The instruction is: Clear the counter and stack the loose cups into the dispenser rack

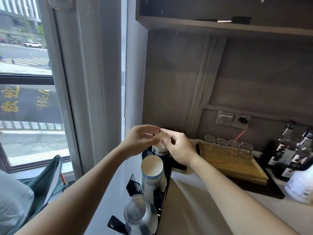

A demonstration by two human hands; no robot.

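Observation:
A black dispenser rack (pixel 166 182) stands at the counter's left edge. Its far slot holds a stack of upside-down paper cups (pixel 160 146) with a white base and blue print. My left hand (pixel 140 141) and my right hand (pixel 179 148) both pinch the top of that stack from either side. The middle slot holds a second stack of inverted paper cups (pixel 152 173). Nearest me, a stack of clear plastic cups (pixel 138 214) sits upside down in the front slot.
A wooden tray (pixel 237 168) with several upturned glasses (pixel 228 144) lies to the right. Dark bottles (pixel 291 150) and a white jug (pixel 301 185) stand at the far right. A wall socket with an orange cable (pixel 240 136) is behind. A shelf (pixel 220 26) hangs overhead; a window is on the left.

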